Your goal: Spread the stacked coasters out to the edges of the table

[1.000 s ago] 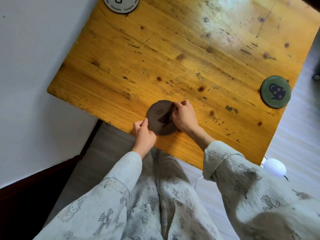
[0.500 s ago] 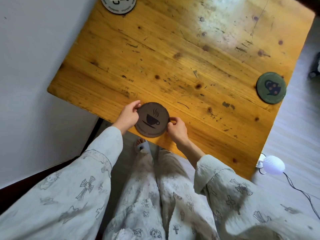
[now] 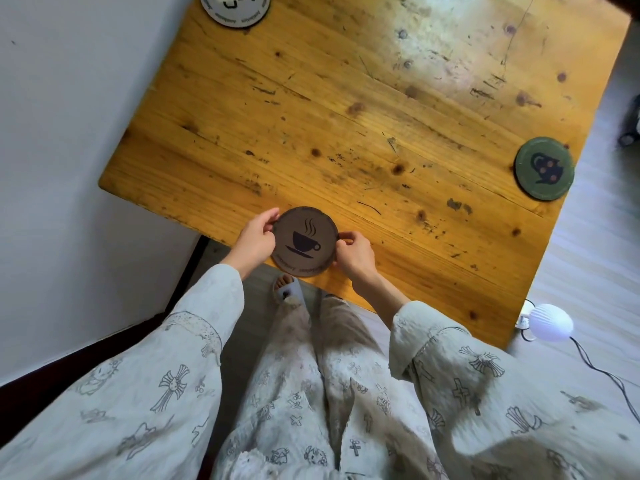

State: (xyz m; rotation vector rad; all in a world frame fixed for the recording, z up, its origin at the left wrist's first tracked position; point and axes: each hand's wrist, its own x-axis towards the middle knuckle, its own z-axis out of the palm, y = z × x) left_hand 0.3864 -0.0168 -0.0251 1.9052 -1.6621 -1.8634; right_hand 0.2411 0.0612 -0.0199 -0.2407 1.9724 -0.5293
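Note:
A brown round coaster (image 3: 304,241) with a steaming cup drawing lies at the near edge of the wooden table (image 3: 363,109). My left hand (image 3: 254,239) pinches its left rim between thumb and fingers. My right hand (image 3: 353,252) touches its right rim with the fingertips. A green coaster (image 3: 543,168) rests near the right edge of the table. A white coaster (image 3: 235,8) sits at the far left edge, partly cut off by the frame.
A white wall (image 3: 69,133) runs along the table's left side. On the floor to the right stands a small white ribbed device (image 3: 550,322) with a black cable. My legs and a sandalled foot (image 3: 285,289) are below the near edge.
The brown coaster was under both hands with its face covered; now its cup drawing shows and it lies flat. My left hand moved from its near rim to its left rim, my right hand to its right rim.

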